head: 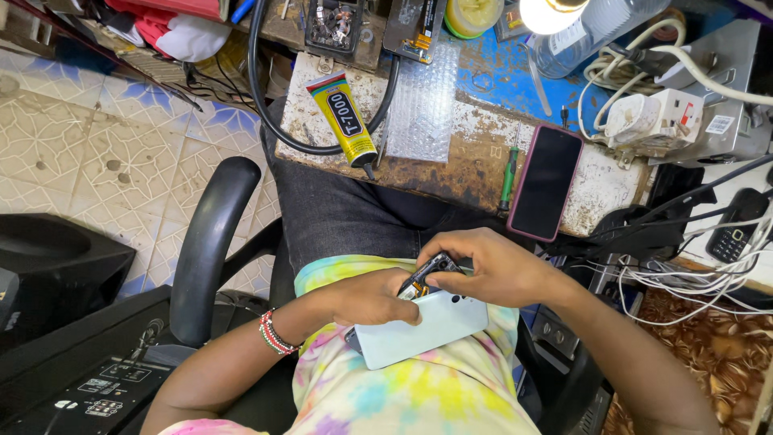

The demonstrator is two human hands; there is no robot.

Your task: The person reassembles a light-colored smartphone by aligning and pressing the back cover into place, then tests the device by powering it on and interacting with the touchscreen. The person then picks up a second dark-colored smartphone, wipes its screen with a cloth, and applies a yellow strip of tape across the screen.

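Your left hand steadies the pale phone; right hand fingers pinch its dark top edge, so pry gently, evenly

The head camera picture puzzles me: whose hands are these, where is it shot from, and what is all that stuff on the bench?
There is no machine here. A person wears a camera on the head, so you look down over their lap and their own two bare hands. The left hand, with a beaded bracelet at the wrist, and the right hand together hold a pale blue phone resting on a tie-dye shirt; its top end looks opened, showing dark inner parts. Ahead is a worn workbench. On it lie a yellow glue tube, a sheet of bubble wrap, a green-handled screwdriver and a dark phone in a reddish case. Cables and a white power adapter sit to the right.
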